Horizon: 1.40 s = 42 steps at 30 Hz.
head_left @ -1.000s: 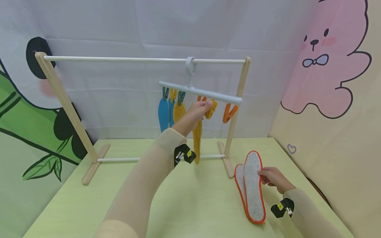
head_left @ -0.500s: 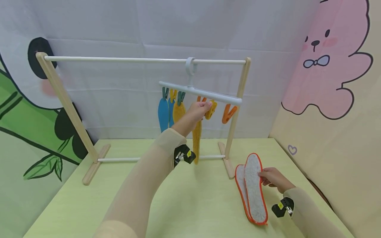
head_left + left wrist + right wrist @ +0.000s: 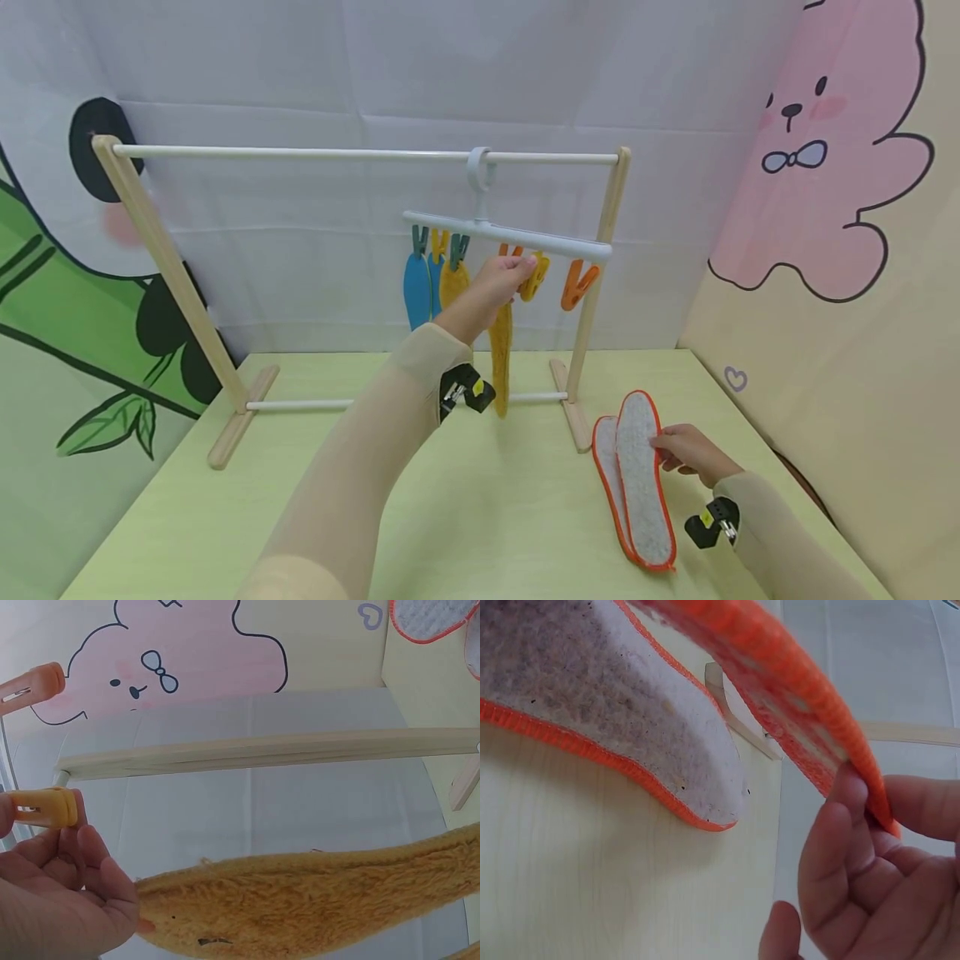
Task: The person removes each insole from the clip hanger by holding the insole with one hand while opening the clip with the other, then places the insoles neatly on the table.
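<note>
My left hand (image 3: 487, 287) pinches a yellow clothespin (image 3: 536, 277) below the white hanger (image 3: 540, 241); the left wrist view shows the clothespin (image 3: 46, 808) between thumb and fingers. Beside that hand hangs a yellow fuzzy insole (image 3: 300, 896) from an orange clothespin. With thumb and fingertips, my right hand (image 3: 693, 452) holds the edge of a grey insole (image 3: 643, 483) trimmed in orange-red. In the right wrist view this insole (image 3: 780, 671) is edge-on, raised over a second grey insole (image 3: 577, 667) lying on the table.
The hanger hooks onto the top bar of a wooden drying rack (image 3: 300, 152). At its left end, clothespins hold blue insoles (image 3: 417, 292) and a yellow insole (image 3: 453, 285). Another orange clothespin (image 3: 579, 285) hangs at the right end. A patterned wall (image 3: 795, 350) borders the table's right side.
The grey insole in my right hand has dipped slightly, its lower end swinging a little to the right. My left hand stays at the yellow clothespin.
</note>
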### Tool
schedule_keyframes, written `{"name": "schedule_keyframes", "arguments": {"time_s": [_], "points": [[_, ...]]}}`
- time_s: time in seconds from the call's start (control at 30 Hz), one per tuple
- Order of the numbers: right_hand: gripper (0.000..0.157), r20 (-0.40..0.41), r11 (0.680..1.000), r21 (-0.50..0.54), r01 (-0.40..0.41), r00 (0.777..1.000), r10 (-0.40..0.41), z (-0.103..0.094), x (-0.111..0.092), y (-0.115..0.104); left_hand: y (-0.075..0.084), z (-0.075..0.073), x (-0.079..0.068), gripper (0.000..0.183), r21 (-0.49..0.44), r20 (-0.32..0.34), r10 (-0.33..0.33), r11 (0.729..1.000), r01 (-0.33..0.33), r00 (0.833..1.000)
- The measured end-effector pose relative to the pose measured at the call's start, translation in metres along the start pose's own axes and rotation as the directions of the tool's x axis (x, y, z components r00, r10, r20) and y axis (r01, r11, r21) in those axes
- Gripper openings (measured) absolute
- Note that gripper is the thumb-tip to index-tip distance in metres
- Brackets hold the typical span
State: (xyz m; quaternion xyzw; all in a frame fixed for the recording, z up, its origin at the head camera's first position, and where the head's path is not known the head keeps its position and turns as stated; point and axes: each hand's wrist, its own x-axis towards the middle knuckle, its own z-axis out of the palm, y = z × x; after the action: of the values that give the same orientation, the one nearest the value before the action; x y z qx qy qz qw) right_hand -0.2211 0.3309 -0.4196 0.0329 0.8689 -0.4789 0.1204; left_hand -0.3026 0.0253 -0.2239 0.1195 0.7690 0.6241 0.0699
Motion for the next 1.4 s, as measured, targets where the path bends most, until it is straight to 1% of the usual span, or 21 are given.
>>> {"name": "schedule_keyframes", "arguments": {"time_s": [0.17, 0.37, 0.6, 0.77, 0.9, 1.4], "points": [[0.024, 0.021, 1.0, 0.004, -0.015, 1.0, 0.014, 0.0021, -0.0015, -0.0001, -0.0005, -0.0001, 0.0003, 0.034, 0.006, -0.008, -0.015, 1.0, 0.016, 1.0], [0.024, 0.027, 1.0, 0.003, -0.014, 1.0, 0.014, 0.0039, -0.0013, 0.0007, -0.0011, -0.0006, 0.0008, 0.039, 0.004, -0.015, -0.03, 1.0, 0.03, 0.999], [0.023, 0.025, 1.0, 0.004, -0.024, 0.999, 0.024, 0.0044, 0.0001, 0.0012, -0.0004, -0.0004, 0.0003, 0.036, 0.0, -0.02, -0.025, 1.0, 0.025, 0.999], [0.023, 0.021, 0.999, -0.003, -0.034, 0.999, 0.034, 0.0059, 0.0015, 0.0034, -0.0015, -0.0007, 0.0012, 0.038, -0.001, -0.018, -0.028, 1.0, 0.028, 0.999], [0.022, 0.023, 0.999, -0.015, -0.032, 0.999, 0.033, 0.0064, 0.002, 0.0054, -0.0023, -0.0005, 0.002, 0.04, -0.001, -0.014, -0.028, 1.0, 0.028, 1.0], [0.022, 0.025, 0.999, -0.008, -0.037, 0.999, 0.037, 0.0082, 0.0041, 0.0067, -0.0022, 0.0, 0.0022, 0.037, -0.014, -0.022, -0.027, 1.0, 0.027, 0.999]]}}
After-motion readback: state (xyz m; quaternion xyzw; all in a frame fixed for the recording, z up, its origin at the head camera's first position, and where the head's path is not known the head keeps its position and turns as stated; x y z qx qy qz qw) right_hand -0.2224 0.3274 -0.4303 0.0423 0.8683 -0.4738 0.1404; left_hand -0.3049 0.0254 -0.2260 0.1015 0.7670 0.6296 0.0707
